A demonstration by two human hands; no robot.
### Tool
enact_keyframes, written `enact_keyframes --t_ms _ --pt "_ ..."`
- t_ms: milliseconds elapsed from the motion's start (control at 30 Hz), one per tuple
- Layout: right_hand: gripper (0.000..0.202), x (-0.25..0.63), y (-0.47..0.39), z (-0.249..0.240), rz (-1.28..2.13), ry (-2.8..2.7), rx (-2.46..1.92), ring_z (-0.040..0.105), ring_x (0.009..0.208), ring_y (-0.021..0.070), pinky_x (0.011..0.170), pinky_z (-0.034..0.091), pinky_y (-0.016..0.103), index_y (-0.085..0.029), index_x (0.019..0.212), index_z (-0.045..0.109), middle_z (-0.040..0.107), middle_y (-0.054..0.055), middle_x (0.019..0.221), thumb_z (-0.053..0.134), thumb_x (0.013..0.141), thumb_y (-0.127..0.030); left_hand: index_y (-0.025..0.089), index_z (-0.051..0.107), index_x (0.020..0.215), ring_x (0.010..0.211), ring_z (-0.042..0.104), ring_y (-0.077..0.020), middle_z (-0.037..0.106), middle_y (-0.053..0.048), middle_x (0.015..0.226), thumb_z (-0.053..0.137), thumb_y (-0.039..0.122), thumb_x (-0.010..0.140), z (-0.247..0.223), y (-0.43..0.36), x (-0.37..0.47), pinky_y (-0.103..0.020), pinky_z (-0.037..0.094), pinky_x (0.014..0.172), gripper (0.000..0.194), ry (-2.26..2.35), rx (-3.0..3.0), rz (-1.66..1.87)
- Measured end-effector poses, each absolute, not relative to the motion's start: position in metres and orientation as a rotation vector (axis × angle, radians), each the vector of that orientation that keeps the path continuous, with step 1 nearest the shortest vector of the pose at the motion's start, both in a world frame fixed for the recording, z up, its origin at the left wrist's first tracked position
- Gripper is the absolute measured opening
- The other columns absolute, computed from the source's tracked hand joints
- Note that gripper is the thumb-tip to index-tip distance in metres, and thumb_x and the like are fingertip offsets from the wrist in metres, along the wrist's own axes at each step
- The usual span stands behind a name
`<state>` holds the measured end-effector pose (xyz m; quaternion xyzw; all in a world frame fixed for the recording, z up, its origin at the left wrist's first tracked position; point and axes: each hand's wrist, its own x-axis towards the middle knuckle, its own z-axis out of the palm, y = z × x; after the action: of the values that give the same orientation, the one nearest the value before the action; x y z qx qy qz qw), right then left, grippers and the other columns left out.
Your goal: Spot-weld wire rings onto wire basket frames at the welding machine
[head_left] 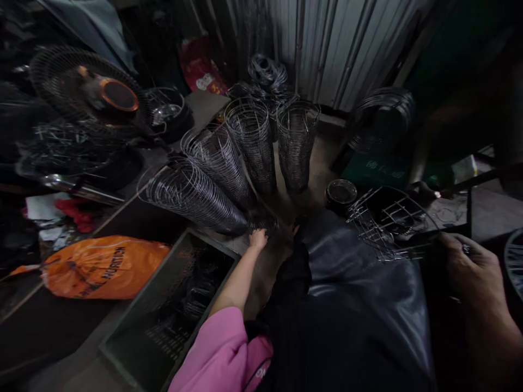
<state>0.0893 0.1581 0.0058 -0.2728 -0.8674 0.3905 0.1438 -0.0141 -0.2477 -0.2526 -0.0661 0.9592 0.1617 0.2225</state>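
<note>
My left hand (259,238) reaches down to the floor with its fingers curled at the near edge of a low, dark round wire piece (265,222). Tall stacks of wire rings fan out beyond it: a leaning one (196,193) at the left, another (223,163) beside it, and upright ones behind. At the right, my right hand (476,267) is closed at the end of a bent wire grid (388,218), which hangs over the dark apron (359,283) on my lap. Its fingertips are dim and partly hidden.
Left of my arm stands a green plastic crate (143,326) with dark wire pieces inside. An orange bag (106,267) lies beyond it. A fan (110,95) is at the upper left. A round tin (341,193) stands near the grid, and wire coils (267,73) lie against the wall.
</note>
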Motion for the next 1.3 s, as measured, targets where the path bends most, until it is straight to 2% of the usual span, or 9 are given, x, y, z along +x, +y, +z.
enact_keyframes --t_ms 267,400,467,533,700,900,1100,1233,1300 --pt "0.036 0.115 0.162 0.023 1.361 -2.464 -0.582 0.048 0.059 0.0147 0.057 0.039 0.026 -0.016 0.064 0.06 0.056 0.002 0.063 0.059 0.066 -0.052 0.017 0.054 0.12 0.11 0.053 -0.0191 0.06 -0.01 0.117 0.044 0.027 0.088 -0.198 -0.163 -0.008 -0.032 0.041 0.096 0.035 2.653 0.284 0.913" --pt "0.043 0.144 0.17 -0.009 1.673 -2.195 -0.704 0.041 0.048 0.0101 0.047 0.034 0.022 -0.017 0.063 0.055 0.048 -0.001 0.055 0.054 0.071 -0.059 0.018 0.043 0.131 0.116 0.05 -0.0209 0.055 -0.009 0.124 0.04 0.048 0.088 -0.134 -0.1 0.002 -0.035 0.037 0.101 0.053 2.168 0.502 1.911" --pt "0.048 0.158 0.171 -0.037 1.748 -2.143 -0.884 0.037 0.042 0.01 0.042 0.033 0.022 -0.017 0.067 0.055 0.047 -0.002 0.052 0.041 0.078 -0.062 0.021 0.039 0.134 0.125 0.042 -0.0213 0.048 -0.008 0.133 0.037 0.054 0.087 -0.109 -0.072 0.015 -0.035 0.031 0.106 0.058 1.811 0.596 2.157" --pt "0.047 0.172 0.171 -0.064 1.605 -2.338 -0.978 0.043 0.044 0.0117 0.046 0.039 0.024 -0.018 0.069 0.057 0.052 0.0 0.054 0.036 0.083 -0.058 0.023 0.037 0.135 0.128 0.038 -0.0222 0.044 -0.008 0.136 0.037 0.057 0.086 -0.097 -0.051 0.028 -0.037 0.027 0.108 0.06 1.645 0.605 2.117" --pt "0.017 0.201 0.213 -0.081 1.277 -2.435 -1.042 0.059 0.083 0.0214 0.078 0.043 0.03 -0.019 0.072 0.065 0.066 0.007 0.081 0.056 0.078 -0.032 0.019 0.039 0.133 0.122 0.044 -0.0275 0.052 -0.012 0.128 0.06 0.057 0.072 -0.109 -0.022 0.043 -0.04 0.032 0.105 0.075 1.81 0.44 1.685" --pt "0.032 0.21 0.357 -0.041 0.446 -2.285 -1.651 0.058 0.101 0.0217 0.082 0.044 0.027 -0.02 0.111 0.061 0.064 0.009 0.106 0.053 0.084 -0.034 0.018 0.034 0.136 0.111 0.054 -0.0263 0.062 -0.009 0.108 0.059 0.055 0.072 -0.127 -0.014 0.042 -0.041 0.034 0.103 0.078 1.969 0.395 1.636" --pt "0.035 0.198 0.444 -0.039 0.37 -2.124 -1.904 0.06 0.099 0.031 0.082 0.046 0.039 -0.004 0.106 0.062 0.062 0.025 0.104 0.057 0.081 -0.027 0.023 0.04 0.133 0.118 0.049 -0.0278 0.057 -0.009 0.121 0.06 0.06 0.068 -0.155 -0.018 0.033 -0.039 0.037 0.103 0.077 1.933 0.408 1.703" --pt "0.026 0.198 0.461 -0.041 0.434 -2.042 -1.975 0.061 0.096 0.0307 0.081 0.045 0.037 -0.003 0.096 0.067 0.065 0.024 0.096 0.055 0.078 -0.019 0.025 0.029 0.138 0.13 0.034 -0.0281 0.038 -0.007 0.141 0.06 0.058 0.07 -0.164 -0.02 0.025 -0.039 0.032 0.106 0.082 1.983 0.401 1.75" --pt "0.028 0.199 0.463 -0.037 0.457 -1.985 -1.962 0.06 0.097 0.0299 0.082 0.045 0.036 -0.005 0.097 0.067 0.065 0.022 0.097 0.053 0.079 -0.021 0.024 0.027 0.139 0.13 0.034 -0.0278 0.039 -0.008 0.14 0.057 0.058 0.073 -0.167 -0.02 0.024 -0.039 0.03 0.107 0.08 1.996 0.397 1.729"
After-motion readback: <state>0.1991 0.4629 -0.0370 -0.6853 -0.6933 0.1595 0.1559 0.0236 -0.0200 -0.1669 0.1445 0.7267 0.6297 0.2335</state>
